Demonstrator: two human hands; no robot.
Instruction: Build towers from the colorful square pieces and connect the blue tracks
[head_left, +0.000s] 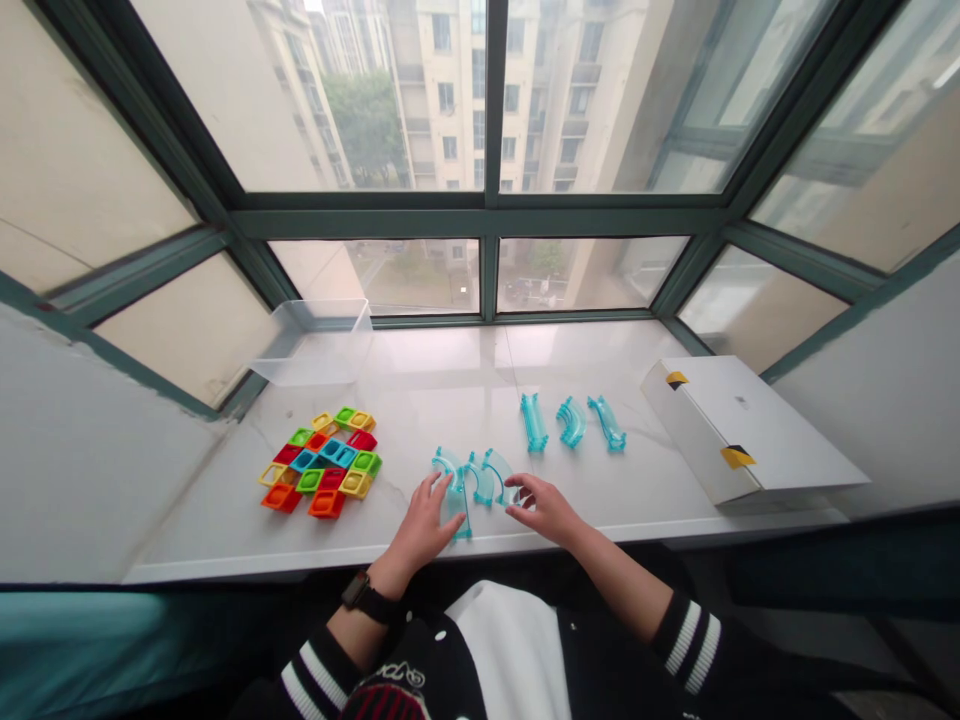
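Near the front edge lie translucent blue track pieces. My left hand [424, 525] curls around a straight track piece [461, 518], thumb on one side and fingers on the other. A curved track piece [447, 462] touches the far end of that one. Just right of it sits a smaller curved piece [481, 482]. My right hand [547, 510] has its thumb and fingertips closed on the near end of another curved track piece [498, 474]. Its fingers partly hide that end.
Three more blue track pieces [571, 422] lie further back on the right. Colourful blocks [326, 455] form a cluster on the left. Behind them stands a clear plastic bin [315, 370]. A white box [765, 425] with striped tape is at the right, windows beyond.
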